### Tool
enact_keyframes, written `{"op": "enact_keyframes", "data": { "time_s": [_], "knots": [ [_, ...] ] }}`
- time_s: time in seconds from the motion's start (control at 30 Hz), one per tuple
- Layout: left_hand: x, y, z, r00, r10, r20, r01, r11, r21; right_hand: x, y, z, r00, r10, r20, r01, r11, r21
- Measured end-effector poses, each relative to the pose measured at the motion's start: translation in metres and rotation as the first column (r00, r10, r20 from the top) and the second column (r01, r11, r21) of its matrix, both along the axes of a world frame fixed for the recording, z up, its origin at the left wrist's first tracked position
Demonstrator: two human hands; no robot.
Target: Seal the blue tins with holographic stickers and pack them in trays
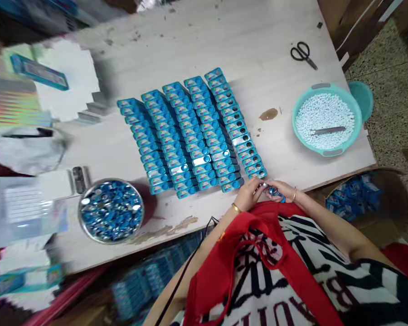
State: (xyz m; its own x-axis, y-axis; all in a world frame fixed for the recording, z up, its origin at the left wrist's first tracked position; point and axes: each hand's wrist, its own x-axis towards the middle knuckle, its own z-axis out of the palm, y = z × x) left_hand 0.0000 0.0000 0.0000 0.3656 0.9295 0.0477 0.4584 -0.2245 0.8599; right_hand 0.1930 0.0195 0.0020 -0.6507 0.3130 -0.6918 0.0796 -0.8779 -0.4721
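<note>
- Head view: L hand [247, 194] & R hand [284, 188] close together at the near edge of the table [268, 54], just in front of the person's red apron [204, 276].
- R hand: grip curled closed round a few blue pcs [275, 193]; exact no. too blurred to count.
- L hand: fingers bent, tips next to the R hand's; small silvery pc [264, 184] btwn the two, can't tell which hand has it, nor how far open the L grip is.
- Blue boxes [197, 131]: five long rows, mid-table, standing packed side by side w/ narrow ends up. A few ends shine white w/ glare.
- R-most row [238, 122]: dark round spots on most box ends; row's near end is just beside the L hand.
- Steel bowl [105, 241]: L of the rows, nr table edge, full of shiny blue bits [110, 208].
- Teal basin [358, 120]: far R of table, holds white pellets [326, 108], w/ a thin metal tool [329, 130] lying on top. Smaller green dish [364, 100] just beside it.
- Scissors [303, 54]: on table, beyond the basin, handles apart.
- Paper stack [78, 77]: far L, w/ one blue carton [41, 72] lying on it.
- Blue packets [355, 197]: in an open container, low R, below table level.
</note>
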Motion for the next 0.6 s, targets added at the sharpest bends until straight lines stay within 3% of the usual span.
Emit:
{"op": "enact_keyframes", "data": {
  "time_s": [0.1, 0.2, 0.27, 0.37, 0.47, 0.6],
  "knots": [
    [0.002, 0.014, -0.012, 0.978, 0.167, -0.129, -0.188, 0.967, -0.170, 0.005, 0.001, -0.006, 0.978, -0.109, 0.176, 0.092, 0.991, 0.098],
    [0.010, 0.033, -0.019, 0.918, 0.176, -0.356, -0.294, 0.904, -0.309, 0.011, 0.001, -0.015, 0.934, -0.130, 0.332, 0.044, 0.966, 0.255],
    [0.019, 0.047, -0.018, 0.858, 0.095, -0.505, -0.312, 0.877, -0.365, 0.015, 0.000, -0.022, 0.895, -0.128, 0.427, -0.060, 0.915, 0.399],
    [0.032, 0.067, -0.013, 0.729, -0.076, -0.680, -0.320, 0.841, -0.437, 0.018, 0.000, -0.029, 0.840, -0.123, 0.528, -0.239, 0.791, 0.563],
    [0.041, 0.081, -0.008, 0.623, -0.239, -0.745, -0.310, 0.799, -0.516, 0.016, 0.002, -0.027, 0.782, -0.050, 0.621, -0.418, 0.697, 0.582],
    [0.041, 0.089, -0.006, 0.570, -0.324, -0.755, -0.293, 0.778, -0.555, 0.009, 0.011, -0.014, 0.671, 0.085, 0.736, -0.640, 0.567, 0.518]
  ]
}}
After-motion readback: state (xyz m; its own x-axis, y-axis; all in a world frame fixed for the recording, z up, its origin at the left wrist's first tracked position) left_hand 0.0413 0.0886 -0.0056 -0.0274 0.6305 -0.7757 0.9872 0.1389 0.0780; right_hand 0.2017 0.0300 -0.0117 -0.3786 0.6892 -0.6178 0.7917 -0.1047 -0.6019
